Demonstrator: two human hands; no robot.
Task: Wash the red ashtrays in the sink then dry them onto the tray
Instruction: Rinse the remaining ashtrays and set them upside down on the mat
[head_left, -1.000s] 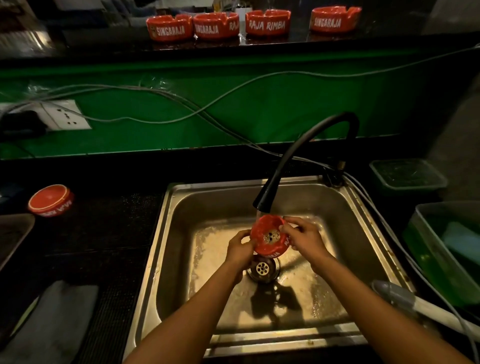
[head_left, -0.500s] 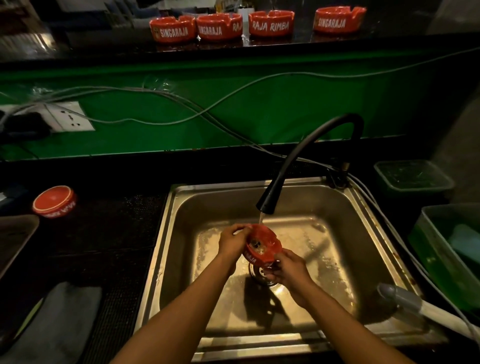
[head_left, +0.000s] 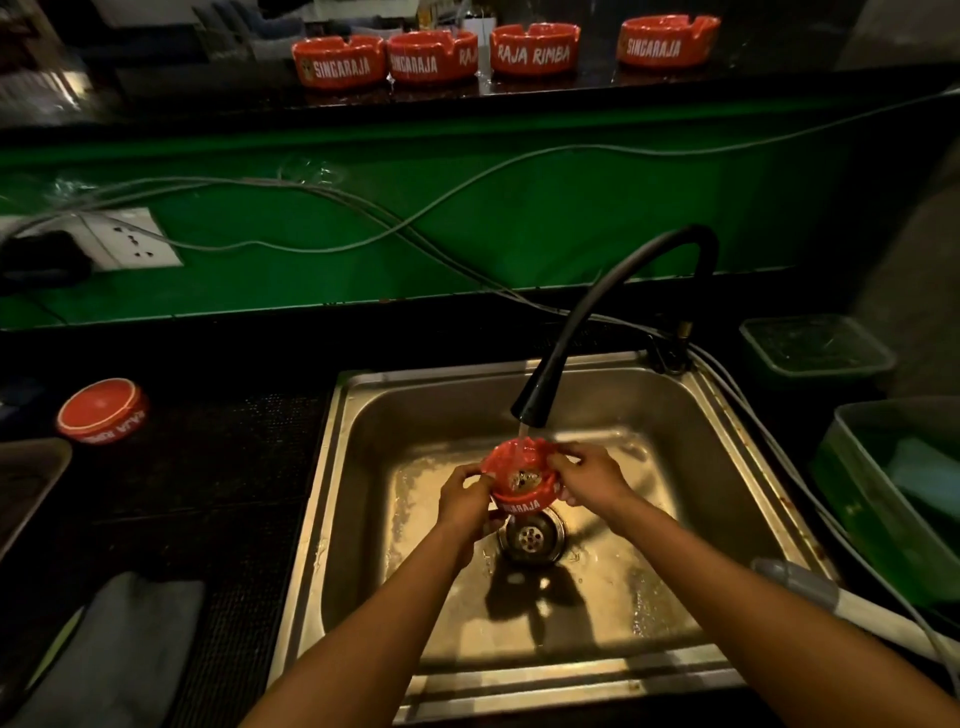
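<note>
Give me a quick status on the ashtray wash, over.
Left hand and right hand both grip ashtray under running faucet, over sink drain. Residue inside bowl. Nothing in the way.

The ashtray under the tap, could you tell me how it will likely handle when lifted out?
The ashtray looks rigid, holding shape between the left hand and right hand. Water runs into it, so it is probably slippery. Glossy and moulded, it may chip if dropped.

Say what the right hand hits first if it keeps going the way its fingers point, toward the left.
Likely nothing new: the right hand already grips the ashtray at its right rim. Past that sits the left hand on the opposite side, then the sink wall, though depth is hard to judge.
</note>
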